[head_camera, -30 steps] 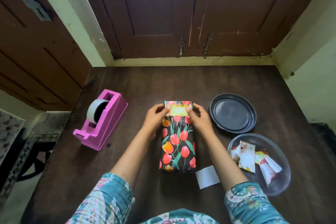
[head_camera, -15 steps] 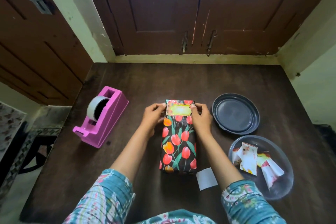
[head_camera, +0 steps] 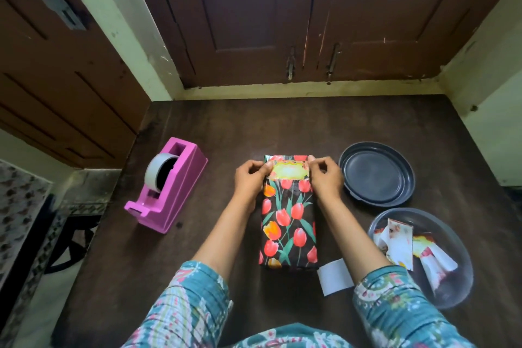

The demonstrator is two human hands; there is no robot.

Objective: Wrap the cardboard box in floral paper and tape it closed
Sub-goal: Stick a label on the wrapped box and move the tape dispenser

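The floral paper (head_camera: 288,223) is covering the cardboard box on every side facing the camera, and the fingertips of the left grip (head_camera: 250,179) and the right grip (head_camera: 324,176) are overlapping the two ends of the yellow label (head_camera: 288,171), whose printing is blurring too much to read. The right forearm (head_camera: 353,234) is overlapping the right edge of the white paper slip (head_camera: 334,277), and the picture's bottom edge is cutting off both sleeves and the near side of the counter (head_camera: 226,127). The printed scraps (head_camera: 398,243) in the clear dish (head_camera: 457,237) are lying crumpled, and their pictures are showing too small to make out.
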